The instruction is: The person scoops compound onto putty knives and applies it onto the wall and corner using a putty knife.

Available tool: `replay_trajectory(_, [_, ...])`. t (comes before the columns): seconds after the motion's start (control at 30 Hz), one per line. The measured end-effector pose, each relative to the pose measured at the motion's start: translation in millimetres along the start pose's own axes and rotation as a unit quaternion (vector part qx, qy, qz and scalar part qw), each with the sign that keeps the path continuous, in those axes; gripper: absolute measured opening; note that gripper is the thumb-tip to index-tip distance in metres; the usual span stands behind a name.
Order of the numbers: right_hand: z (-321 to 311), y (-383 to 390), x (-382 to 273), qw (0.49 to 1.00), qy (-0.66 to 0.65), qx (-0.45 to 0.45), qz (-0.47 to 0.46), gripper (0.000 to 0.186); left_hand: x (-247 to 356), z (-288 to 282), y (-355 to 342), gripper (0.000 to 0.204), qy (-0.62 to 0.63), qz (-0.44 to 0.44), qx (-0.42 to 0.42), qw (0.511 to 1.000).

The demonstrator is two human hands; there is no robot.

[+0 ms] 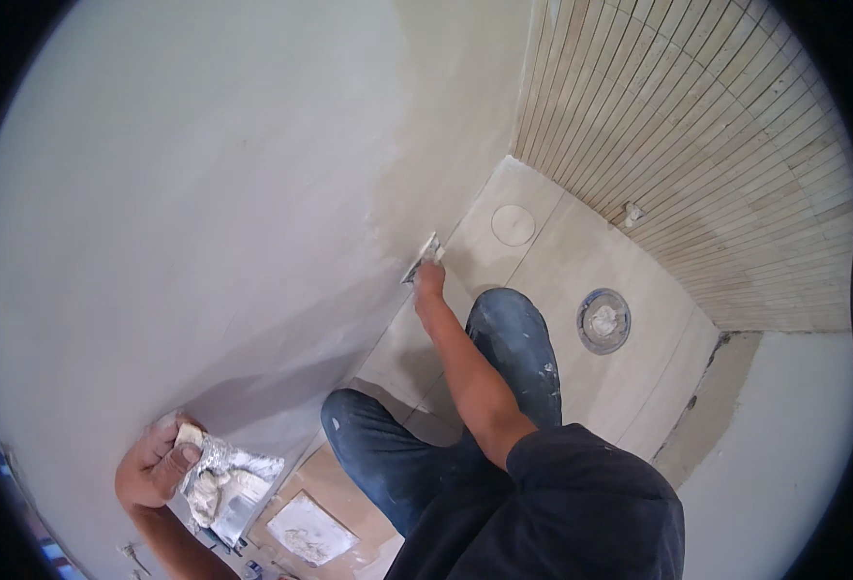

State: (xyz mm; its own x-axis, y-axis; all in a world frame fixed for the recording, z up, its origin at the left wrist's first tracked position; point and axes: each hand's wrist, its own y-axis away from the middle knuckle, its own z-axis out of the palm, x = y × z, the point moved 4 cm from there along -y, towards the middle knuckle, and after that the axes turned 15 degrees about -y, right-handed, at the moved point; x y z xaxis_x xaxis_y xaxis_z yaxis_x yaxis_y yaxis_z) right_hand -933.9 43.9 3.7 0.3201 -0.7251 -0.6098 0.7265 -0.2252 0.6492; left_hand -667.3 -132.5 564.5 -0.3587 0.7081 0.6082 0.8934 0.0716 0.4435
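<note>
The narrow, flat, pale-edged metal trowel (421, 261) lies just beyond the fingers of the right hand (429, 277), its long edge set at a slant against the smooth off-white plastered wall (252, 184), low down by the seam where that wall meets the large beige floor tiles (581, 242). Those fingers are curled around the trowel's grip, though the far side of the grasp is hidden. At the lower left, the broad, silver metal spatula (255, 499), smeared with paste, extends from the left hand (156, 462) toward the person's knees; its pale handle end lies between the thumb, which presses along the near face, and the fingers bent behind it. A thick lump of soft white paste (210, 491) sits on that blade, beside the thumb. The hands are well apart, with the bent knees in paint-flecked blue jeans (383, 435) between them. Near the spatula, a white rectangular paste-smeared board (312, 528) lies on a flat brown sheet (338, 474). To the right of the right forearm, a round grey-rimmed recess (586, 335) is set in the floor, below the wall of thin beige tile strips (678, 106).
</note>
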Motion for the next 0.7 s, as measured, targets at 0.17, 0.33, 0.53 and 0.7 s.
replay_trajectory(0.17, [90,181,-95,0.971,0.144,-0.134,-0.139,0.054,-2,-9,29,0.026,-0.014,-0.012,-0.018,1.000])
replay_trajectory(0.33, [101,290,-161,0.865,0.271,-0.157,-0.392,0.051,-1,4,3,0.018,0.024,0.010,-0.036,0.999])
replay_trajectory(0.53, [30,248,-93,0.866,0.247,-0.196,-0.388,0.044,-1,-3,9,0.022,0.008,0.001,-0.033,0.999])
replay_trajectory(0.7, [-73,24,-4,0.977,0.175,0.068,-0.103,0.038,6,6,-20,0.030,-0.010,0.070,-0.044,0.996])
